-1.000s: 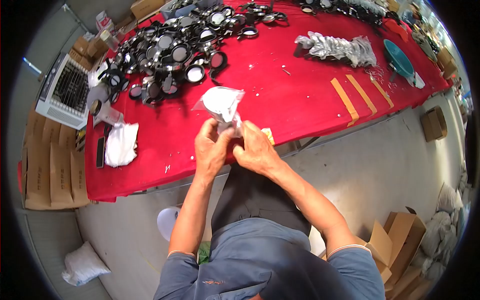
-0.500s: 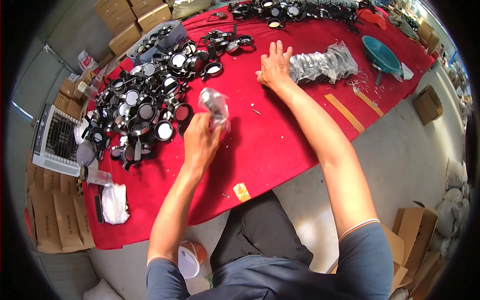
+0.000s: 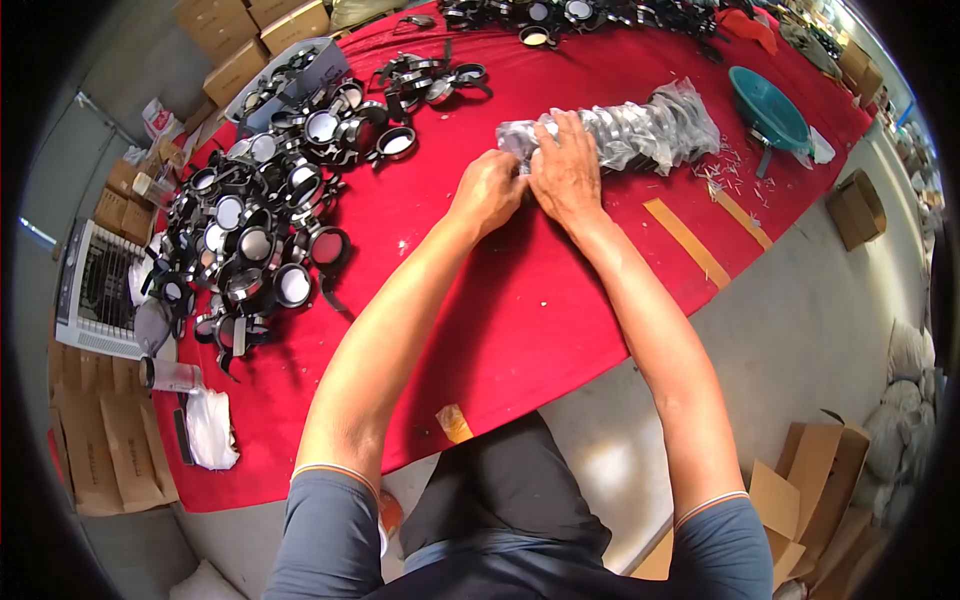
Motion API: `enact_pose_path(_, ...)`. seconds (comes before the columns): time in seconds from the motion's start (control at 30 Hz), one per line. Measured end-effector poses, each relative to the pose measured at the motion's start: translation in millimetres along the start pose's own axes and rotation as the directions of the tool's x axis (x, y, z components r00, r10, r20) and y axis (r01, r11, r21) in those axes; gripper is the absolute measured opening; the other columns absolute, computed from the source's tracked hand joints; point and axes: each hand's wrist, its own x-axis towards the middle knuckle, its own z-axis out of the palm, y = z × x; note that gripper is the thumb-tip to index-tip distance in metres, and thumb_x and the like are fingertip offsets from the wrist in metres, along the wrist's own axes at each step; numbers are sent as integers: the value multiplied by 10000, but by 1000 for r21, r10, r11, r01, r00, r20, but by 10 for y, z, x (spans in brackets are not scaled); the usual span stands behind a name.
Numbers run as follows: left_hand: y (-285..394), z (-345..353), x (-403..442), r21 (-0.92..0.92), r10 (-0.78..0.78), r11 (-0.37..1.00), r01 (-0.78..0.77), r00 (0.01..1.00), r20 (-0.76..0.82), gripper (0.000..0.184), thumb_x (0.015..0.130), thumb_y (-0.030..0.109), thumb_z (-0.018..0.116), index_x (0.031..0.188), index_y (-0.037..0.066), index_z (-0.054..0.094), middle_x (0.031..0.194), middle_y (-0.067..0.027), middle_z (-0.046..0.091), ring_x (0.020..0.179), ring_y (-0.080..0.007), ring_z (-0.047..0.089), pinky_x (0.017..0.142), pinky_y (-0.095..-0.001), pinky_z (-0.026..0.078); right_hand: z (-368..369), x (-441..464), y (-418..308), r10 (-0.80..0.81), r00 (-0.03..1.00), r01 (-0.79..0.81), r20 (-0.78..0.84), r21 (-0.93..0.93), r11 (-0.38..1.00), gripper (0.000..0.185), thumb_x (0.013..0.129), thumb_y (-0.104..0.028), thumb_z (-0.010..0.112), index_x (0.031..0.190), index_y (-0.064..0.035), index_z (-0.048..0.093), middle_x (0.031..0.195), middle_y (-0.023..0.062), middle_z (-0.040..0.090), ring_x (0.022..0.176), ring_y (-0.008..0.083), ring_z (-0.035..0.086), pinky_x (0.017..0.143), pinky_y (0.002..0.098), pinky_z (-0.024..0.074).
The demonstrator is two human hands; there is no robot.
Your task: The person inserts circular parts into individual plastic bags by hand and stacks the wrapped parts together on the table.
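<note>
My left hand (image 3: 488,190) is closed, its fingertips pinching the near end of a clear plastic-wrapped piece (image 3: 515,136) at the left end of a row. My right hand (image 3: 568,172) lies over that end of the row, fingers stretched out across the plastic and close to my left fingertips. The row of plastic-wrapped pieces (image 3: 650,135) runs to the right, packed side by side. What is inside the wrapping is hard to make out. To the left spreads a big heap of round black-and-silver pieces (image 3: 255,243), several with white discs and dark straps.
A red cloth (image 3: 480,320) covers the table. A teal bowl (image 3: 768,110) stands at the right, near small white scraps. Yellow tape strips (image 3: 688,243) lie by the front edge. A grey bin (image 3: 335,62), more round pieces (image 3: 590,15) and cardboard boxes (image 3: 215,30) are farther back.
My left hand has moved right and away from me, bringing the wrapped piece from beside the heap to the row's left end. My right hand now lies over that end.
</note>
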Motion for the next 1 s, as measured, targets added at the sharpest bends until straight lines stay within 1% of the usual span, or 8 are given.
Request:
enact_pose_path(0.33, 285, -213, -47, 63, -162, 986, 155, 977, 135, 361, 886, 357, 770, 1019, 22, 771, 952, -184, 699, 951, -345, 695, 866, -441, 552, -611, 196, 548, -52, 998, 59, -33, 279, 958, 366, 962, -230, 668, 1215, 35, 671, 1241, 251, 681, 1221, 424, 622, 1108, 484, 468)
enact_pose_path(0.4, 315, -249, -41, 38, -216, 976, 213, 966, 141, 429, 851, 414, 812, 1025, 23, 776, 991, -186, 702, 985, -346, 693, 885, -446, 549, -802, 451, 985, 15, 966, 17, -259, 121, 992, 290, 939, -216, 686, 1083, 34, 706, 1131, 227, 715, 1097, 405, 672, 1031, 480, 505)
enact_pose_path(0.5, 346, -126, -53, 67, -258, 959, 275, 946, -197, 686, 763, 474, 882, 1244, 25, 690, 1132, -195, 676, 1054, -368, 658, 911, -485, 534, -705, 609, 2191, 69, 955, -144, -290, -248, 958, 495, 984, -369, 638, 1297, 14, 649, 1391, 289, 599, 1306, 427, 563, 1136, 476, 426)
enact_pose_path(0.67, 353, 227, -34, -107, -282, 958, 267, 944, -173, 818, 770, 493, 873, 1341, -7, 567, 1154, -209, 642, 1122, -395, 624, 961, -492, 520, -485, 658, 3208, 579, 806, -591, 118, 114, 799, 911, 967, -599, 587, 1549, 73, 386, 1576, 340, 414, 1466, 451, 420, 1218, 448, 329)
enact_pose_path(0.73, 354, 277, -32, -47, -281, 960, 277, 939, -200, 760, 782, 483, 866, 1287, -6, 577, 1118, -206, 647, 1075, -395, 639, 914, -496, 529, -368, 628, 3197, 582, 750, -652, 315, 208, 729, 894, 970, -598, 555, 1543, 71, 405, 1586, 330, 412, 1467, 424, 442, 1207, 428, 344)
enact_pose_path(0.9, 370, 189, -102, -46, -300, 954, 296, 942, -148, 622, 826, 454, 842, 1191, -5, 634, 1024, -205, 678, 974, -403, 674, 846, -493, 525, -373, 550, 2778, 477, 802, -509, 358, -6, 861, 698, 1012, -555, 450, 1394, 17, 565, 1455, 302, 558, 1302, 469, 571, 1102, 493, 436)
enact_pose_path(0.97, 374, 113, -163, -82, -311, 949, 303, 944, -108, 601, 823, 459, 844, 1133, -19, 652, 987, -213, 692, 937, -407, 683, 814, -492, 525, -344, 467, 2703, 166, 923, -116, 346, -160, 980, 561, 1056, -465, 394, 1258, 14, 607, 1322, 313, 620, 1221, 491, 593, 1012, 554, 474)
enact_pose_path(1.0, 417, 42, -204, -82, -303, 952, 295, 945, -120, 576, 813, 443, 856, 1087, -26, 666, 963, -218, 706, 909, -408, 693, 800, -491, 526, -474, 432, 2293, 206, 955, -187, 212, -105, 977, 486, 1075, -385, 375, 1175, 21, 622, 1193, 307, 658, 1104, 489, 642, 938, 574, 503)
